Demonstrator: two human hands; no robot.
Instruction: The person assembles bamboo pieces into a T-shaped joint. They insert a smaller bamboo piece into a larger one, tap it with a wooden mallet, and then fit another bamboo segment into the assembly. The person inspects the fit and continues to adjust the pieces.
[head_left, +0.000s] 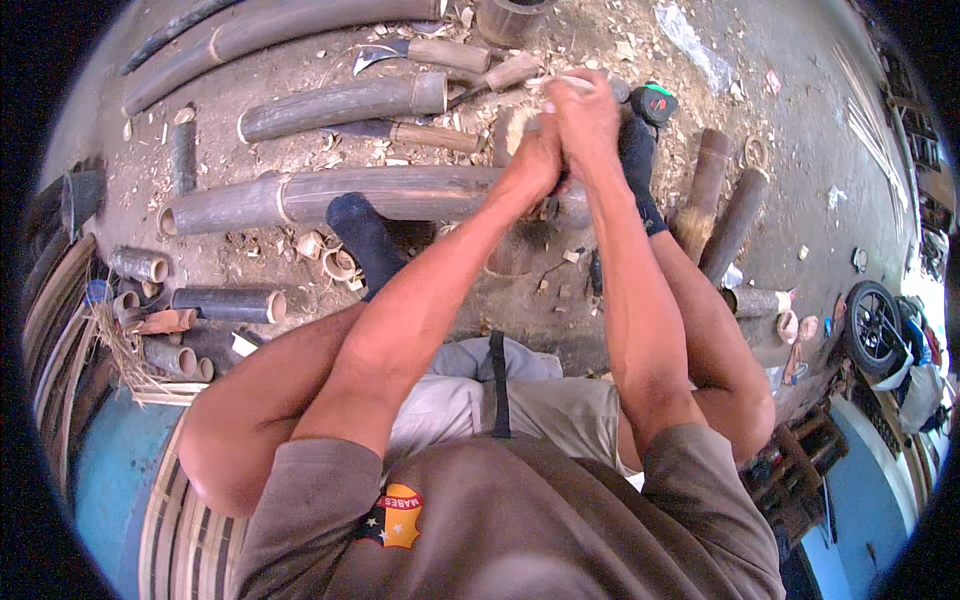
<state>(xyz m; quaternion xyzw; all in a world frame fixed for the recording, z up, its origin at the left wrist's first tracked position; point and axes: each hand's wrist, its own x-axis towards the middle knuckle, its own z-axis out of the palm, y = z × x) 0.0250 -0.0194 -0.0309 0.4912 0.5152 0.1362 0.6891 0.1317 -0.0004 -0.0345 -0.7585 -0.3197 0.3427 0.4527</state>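
Two hands were clenched together over one upright bamboo stub (pixel 512 130): the left hand (pixel 535 150) was closed low against its top, and the right hand (pixel 585 112) was closed just above, its grip wrapped round a pale, slender piece (pixel 560 82) whose kind could not be told. Whatever edge met the bamboo lay hidden under the fists. The stub stood directly beneath both grips, between the dark-socked feet (pixel 362 235).

Judging from the stacked fists, the work in hand seemed to be pressing or splitting down the grain. Doing it well likely called for keeping both wrists in line above the stub, bearing straight down rather than sideways, and bracing the piece with the feet so that it could not twist.

Just beyond the grips lay a curved-bladed knife with a wooden handle (pixel 420 50); left of them, a long bamboo culm (pixel 330 195), grey-brown, smooth-skinned and ringed at the nodes. Short cut sections (pixel 228 303), hollow and pale at their ends, lay well off to the left. To the right of the grips two darker culm lengths (pixel 725 215) leaned together. Pale chips and curled shavings (pixel 330 255) littered the dusty concrete floor (pixel 790 120), dry and fibrous in look.
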